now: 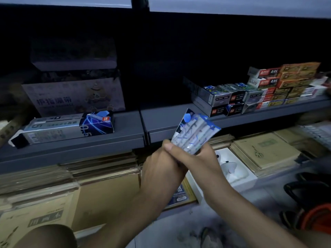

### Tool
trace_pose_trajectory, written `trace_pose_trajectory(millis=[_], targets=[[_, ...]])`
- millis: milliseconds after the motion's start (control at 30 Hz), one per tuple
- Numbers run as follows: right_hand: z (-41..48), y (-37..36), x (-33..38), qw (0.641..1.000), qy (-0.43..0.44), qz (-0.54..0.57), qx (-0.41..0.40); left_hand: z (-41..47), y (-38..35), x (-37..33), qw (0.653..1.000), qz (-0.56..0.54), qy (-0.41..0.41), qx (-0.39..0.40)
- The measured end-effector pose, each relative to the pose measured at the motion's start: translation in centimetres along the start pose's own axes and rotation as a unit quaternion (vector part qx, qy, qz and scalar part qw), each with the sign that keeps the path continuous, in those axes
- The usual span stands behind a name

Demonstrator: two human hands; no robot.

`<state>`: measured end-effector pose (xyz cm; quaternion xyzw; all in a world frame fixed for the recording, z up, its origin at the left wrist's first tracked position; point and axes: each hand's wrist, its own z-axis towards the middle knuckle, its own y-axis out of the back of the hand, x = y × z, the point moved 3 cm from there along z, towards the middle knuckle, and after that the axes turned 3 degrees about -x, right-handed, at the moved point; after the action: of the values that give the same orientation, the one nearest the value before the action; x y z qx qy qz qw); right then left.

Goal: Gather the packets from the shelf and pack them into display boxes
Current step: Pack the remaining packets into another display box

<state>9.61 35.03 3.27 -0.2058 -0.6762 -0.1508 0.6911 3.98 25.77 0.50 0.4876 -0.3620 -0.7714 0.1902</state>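
Gathering step: squaring up a handful of packets before boxing them.

The person is holding a fanned bundle of packets [195,133] in front of the shelf [129,127], just above its front edge. The left hand [159,167] is pinching the bundle's lower end with its thumb on top. The right hand [204,158] is cupping the same end from beneath, its fingers mostly hidden but seemingly curled round it. The display box [68,127] is lying on its side on the shelf, well to the left. Next, I judge, the bundle needs aligning and carrying to that box's open end.
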Motion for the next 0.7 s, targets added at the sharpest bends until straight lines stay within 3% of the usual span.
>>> trace_pose_trajectory(millis=[100,200,267,367,533,700], targets=[[0.0,-0.1,-1.2,0.995,-0.029,0.075,-0.061,-0.8,-1.0,-0.4,0.992,0.102,-0.063,-0.042],[0.4,0.0,-1.9,0.989,-0.056,0.111,-0.084,-1.7,-1.9,-0.6,0.994,0.077,-0.064,-0.051],[0.6,-0.1,-2.1,0.987,-0.063,0.118,-0.086,-1.9,-1.9,-0.7,0.998,0.053,-0.042,-0.02],[0.8,-0.3,-2.3,0.988,-0.06,0.122,-0.068,-2.0,-1.8,-0.6,0.997,0.049,-0.04,-0.037],[0.7,-0.6,-1.7,0.981,-0.079,0.171,-0.039,-1.9,-2.0,-0.8,0.977,0.16,-0.094,-0.105],[1.2,-0.3,-2.2,0.977,-0.102,0.169,-0.086,-2.1,-2.1,-0.8,0.991,0.103,-0.068,-0.055]])
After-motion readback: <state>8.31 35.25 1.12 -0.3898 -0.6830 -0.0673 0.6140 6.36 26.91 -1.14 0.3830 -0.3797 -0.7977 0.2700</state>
